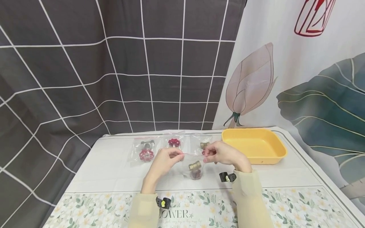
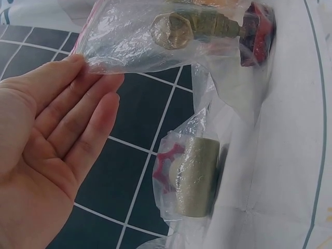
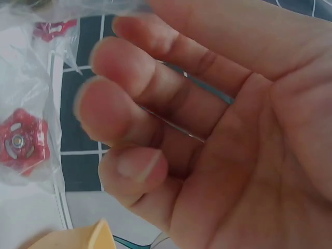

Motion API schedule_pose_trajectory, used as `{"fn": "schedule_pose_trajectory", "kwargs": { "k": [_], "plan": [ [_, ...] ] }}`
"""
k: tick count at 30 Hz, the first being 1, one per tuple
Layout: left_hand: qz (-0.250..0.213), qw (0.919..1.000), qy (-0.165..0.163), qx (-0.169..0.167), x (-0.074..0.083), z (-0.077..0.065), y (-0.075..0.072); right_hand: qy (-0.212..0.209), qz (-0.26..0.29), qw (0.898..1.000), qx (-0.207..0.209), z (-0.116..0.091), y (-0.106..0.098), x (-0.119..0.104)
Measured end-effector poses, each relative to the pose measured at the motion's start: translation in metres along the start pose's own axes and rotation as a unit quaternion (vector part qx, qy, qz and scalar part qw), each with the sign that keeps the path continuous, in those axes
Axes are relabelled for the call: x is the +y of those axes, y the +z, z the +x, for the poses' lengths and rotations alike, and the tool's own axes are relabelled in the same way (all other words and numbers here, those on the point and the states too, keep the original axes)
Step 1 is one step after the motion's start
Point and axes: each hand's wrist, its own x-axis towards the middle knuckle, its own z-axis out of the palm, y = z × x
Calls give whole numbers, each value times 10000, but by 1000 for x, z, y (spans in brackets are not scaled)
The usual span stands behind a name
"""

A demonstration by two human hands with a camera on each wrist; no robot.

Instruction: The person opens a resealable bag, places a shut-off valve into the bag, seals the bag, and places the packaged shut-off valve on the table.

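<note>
A clear zip bag (image 1: 186, 171) hangs over the white table with a brass valve (image 1: 195, 165) inside. The valve's dark red handwheel (image 2: 258, 33) shows through the plastic in the left wrist view. My left hand (image 1: 163, 162) pinches the left end of the bag's red-lined top edge between thumb and fingertips. At the right end of that edge, my right hand (image 1: 223, 153) pinches the plastic. In the right wrist view its other fingers (image 3: 124, 67) are bent, and the pinch itself is mostly out of frame. Whether the zip is sealed I cannot tell.
Behind the hands lie more bagged valves: one with a red handwheel (image 1: 146, 155) at left, another red handwheel (image 1: 174, 142) in the middle, and a brass valve (image 1: 203, 145) partly hidden by my right hand. A yellow tray (image 1: 268, 160) stands at right. A floral mat (image 1: 99, 205) covers the front.
</note>
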Motion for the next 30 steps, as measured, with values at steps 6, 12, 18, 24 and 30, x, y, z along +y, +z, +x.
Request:
{"fn": "schedule_pose_trajectory", "kwargs": {
  "k": [6, 12, 18, 24, 30],
  "plan": [
    [-67, 10000, -26, -15, 1, -1, -2, 51, 2, 10000, 70, -1, -1, 2],
    [-415, 9984, -227, -294, -1, -2, -4, -131, -84, 9996, 216, 4, 2, 1],
    [-732, 9919, -420, -954, -9, -1, 2, -149, 19, 9996, 255, 9, 12, 2],
    [-294, 9870, -494, -1504, -13, -1, 12, -332, 192, 9993, 44, 7, 23, 10],
    [83, 9802, -271, -1958, -10, -3, 15, -169, 527, 9984, -90, 4, 39, 25]
  ]
}}
